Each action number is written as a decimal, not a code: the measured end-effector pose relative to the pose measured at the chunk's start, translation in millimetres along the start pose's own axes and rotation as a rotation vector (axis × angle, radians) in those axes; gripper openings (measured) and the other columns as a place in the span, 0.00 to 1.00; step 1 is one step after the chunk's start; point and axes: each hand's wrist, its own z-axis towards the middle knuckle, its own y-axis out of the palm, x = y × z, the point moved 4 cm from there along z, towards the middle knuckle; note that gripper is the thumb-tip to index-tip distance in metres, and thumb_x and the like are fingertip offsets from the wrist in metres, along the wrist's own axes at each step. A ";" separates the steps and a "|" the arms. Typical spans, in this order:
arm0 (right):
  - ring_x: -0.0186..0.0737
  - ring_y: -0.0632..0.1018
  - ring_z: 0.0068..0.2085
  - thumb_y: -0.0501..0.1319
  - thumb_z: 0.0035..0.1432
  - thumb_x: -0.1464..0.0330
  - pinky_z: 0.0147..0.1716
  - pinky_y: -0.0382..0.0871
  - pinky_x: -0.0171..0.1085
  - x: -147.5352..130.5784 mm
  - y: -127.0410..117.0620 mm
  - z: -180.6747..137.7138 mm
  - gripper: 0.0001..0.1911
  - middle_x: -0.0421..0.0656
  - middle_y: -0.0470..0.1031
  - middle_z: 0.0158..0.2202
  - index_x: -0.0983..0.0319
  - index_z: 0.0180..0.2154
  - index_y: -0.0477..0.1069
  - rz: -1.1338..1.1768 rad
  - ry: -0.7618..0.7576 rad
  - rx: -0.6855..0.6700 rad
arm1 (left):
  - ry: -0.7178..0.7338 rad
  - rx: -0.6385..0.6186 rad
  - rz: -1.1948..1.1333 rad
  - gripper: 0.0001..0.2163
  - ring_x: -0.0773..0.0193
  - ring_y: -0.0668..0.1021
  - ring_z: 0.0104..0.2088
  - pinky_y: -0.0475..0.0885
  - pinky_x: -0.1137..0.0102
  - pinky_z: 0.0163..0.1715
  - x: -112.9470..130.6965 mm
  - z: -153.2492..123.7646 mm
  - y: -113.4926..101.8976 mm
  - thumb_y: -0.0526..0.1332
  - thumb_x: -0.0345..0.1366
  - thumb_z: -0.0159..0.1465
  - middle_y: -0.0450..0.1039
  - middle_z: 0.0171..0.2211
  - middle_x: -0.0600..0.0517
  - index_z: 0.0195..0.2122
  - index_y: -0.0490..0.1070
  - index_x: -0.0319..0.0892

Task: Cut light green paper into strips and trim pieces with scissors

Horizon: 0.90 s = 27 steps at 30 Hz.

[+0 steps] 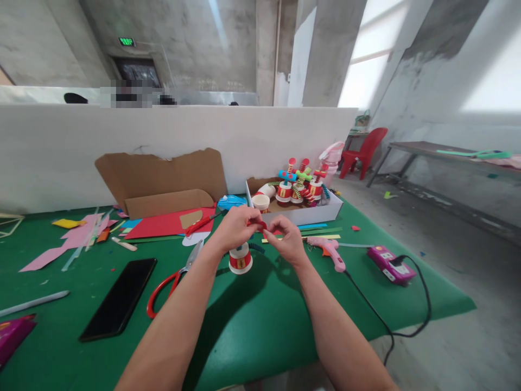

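Note:
My left hand and my right hand are held close together above the green table. Both pinch a small red strip between their fingertips. Directly below them a small paper cup with a red band stands upside down on the table, partly hidden by my left hand.
Red-handled scissors and a black phone lie to the left. A pink glue gun and a purple power strip with a black cord lie to the right. A white box of finished cup figures and cardboard stand behind.

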 end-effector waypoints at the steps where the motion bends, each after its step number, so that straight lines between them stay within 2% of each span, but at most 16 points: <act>1: 0.34 0.70 0.28 0.63 0.51 0.67 0.29 0.66 0.35 0.0 -0.1 0.0 0.08 0.37 0.68 0.25 0.59 0.26 0.65 0.003 -0.001 0.001 | 0.005 0.000 -0.001 0.05 0.64 0.72 0.31 0.63 0.71 0.31 0.1 -0.1 0.2 0.59 0.30 0.58 0.75 0.27 0.53 0.26 0.72 0.41; 8: 0.34 0.70 0.27 0.67 0.49 0.65 0.30 0.66 0.35 4.2 -2.5 1.8 0.09 0.37 0.68 0.25 0.60 0.25 0.68 0.081 0.087 0.020 | 0.034 0.044 0.015 0.05 0.65 0.72 0.30 0.64 0.71 0.31 -1.2 -0.5 -1.8 0.60 0.30 0.59 0.74 0.27 0.53 0.26 0.72 0.41; 13: 0.33 0.70 0.27 0.69 0.47 0.59 0.30 0.65 0.35 16.2 -6.2 2.3 0.13 0.36 0.69 0.24 0.59 0.27 0.70 0.361 0.293 0.152 | 0.144 0.270 0.203 0.06 0.63 0.73 0.35 0.64 0.68 0.36 2.5 -1.4 -10.9 0.58 0.30 0.62 0.74 0.32 0.52 0.30 0.74 0.43; 16: 0.32 0.67 0.24 0.68 0.47 0.53 0.28 0.65 0.35 21.1 1.7 0.2 0.18 0.37 0.69 0.21 0.60 0.24 0.72 0.516 0.452 0.042 | 0.240 0.336 0.390 0.08 0.63 0.72 0.35 0.62 0.67 0.36 9.1 -2.6 -8.8 0.56 0.30 0.65 0.73 0.32 0.51 0.31 0.73 0.43; 19: 0.32 0.68 0.24 0.68 0.44 0.49 0.28 0.65 0.36 21.5 6.9 -1.7 0.21 0.39 0.72 0.23 0.61 0.27 0.75 0.672 0.528 0.017 | 0.348 0.323 0.516 0.10 0.62 0.70 0.34 0.61 0.66 0.36 16.8 -3.3 -1.4 0.54 0.30 0.66 0.72 0.30 0.51 0.29 0.72 0.42; 22: 0.31 0.68 0.24 0.73 0.40 0.56 0.28 0.64 0.34 21.5 3.1 -1.1 0.17 0.37 0.72 0.23 0.60 0.28 0.76 0.691 0.504 0.112 | 0.404 0.231 0.547 0.11 0.61 0.69 0.35 0.61 0.65 0.35 21.0 -3.2 6.1 0.53 0.28 0.66 0.71 0.30 0.50 0.29 0.71 0.42; 25: 0.30 0.68 0.25 0.74 0.39 0.60 0.28 0.64 0.33 21.9 -3.4 0.2 0.15 0.37 0.73 0.24 0.60 0.28 0.76 0.622 0.476 0.173 | 0.360 0.122 0.407 0.11 0.60 0.70 0.38 0.63 0.64 0.37 18.9 -2.7 6.8 0.53 0.24 0.61 0.72 0.33 0.50 0.31 0.73 0.43; 27: 0.31 0.69 0.25 0.73 0.40 0.60 0.29 0.65 0.34 20.8 -5.2 0.8 0.14 0.37 0.74 0.24 0.61 0.28 0.76 0.584 0.466 0.152 | 0.291 0.118 0.256 0.12 0.59 0.70 0.40 0.64 0.64 0.40 15.6 -2.5 1.6 0.53 0.22 0.57 0.73 0.35 0.49 0.33 0.73 0.43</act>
